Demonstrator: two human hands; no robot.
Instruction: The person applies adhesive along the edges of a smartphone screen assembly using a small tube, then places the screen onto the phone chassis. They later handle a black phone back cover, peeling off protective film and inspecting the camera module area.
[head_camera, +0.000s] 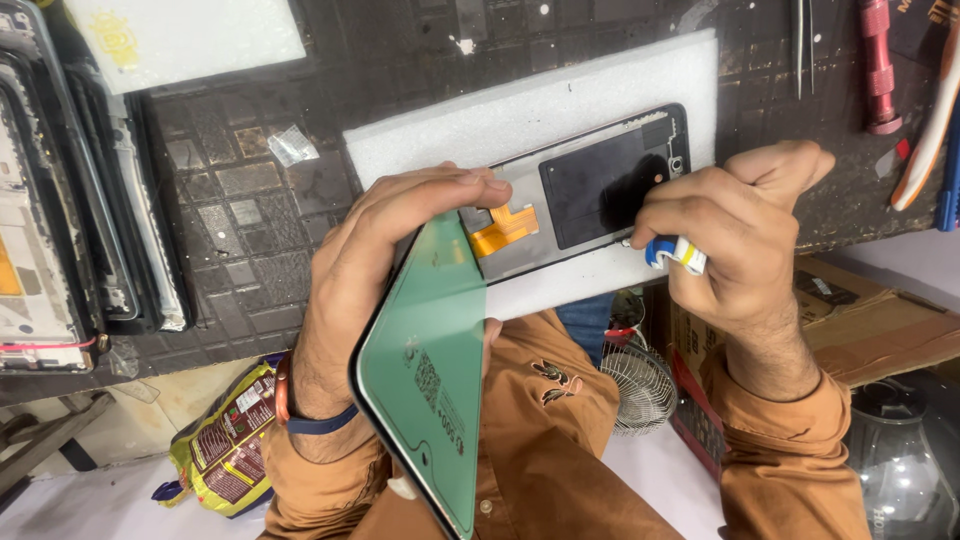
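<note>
Left hand (370, 270) gripping screen panel (425, 370), tilted up off phone frame (590, 195) on foam pad (520, 110). Right hand (735, 225) pinching small glue tube (678, 254) at frame edge. Risk: orange ribbon cable (503, 230) tearing if panel lifts further; glue smearing inside.

Your left hand (385, 262) holds a green-filmed phone screen panel (425, 375) by its upper end, tilted up off the bench with its lower end hanging over your lap. It joins an opened phone frame (590, 195) through an orange flex cable (503, 229); the frame lies flat on a white foam sheet (520, 115), showing a dark battery area. Your right hand (735, 225) pinches a small blue-and-white tube (678, 254) at the frame's near edge.
</note>
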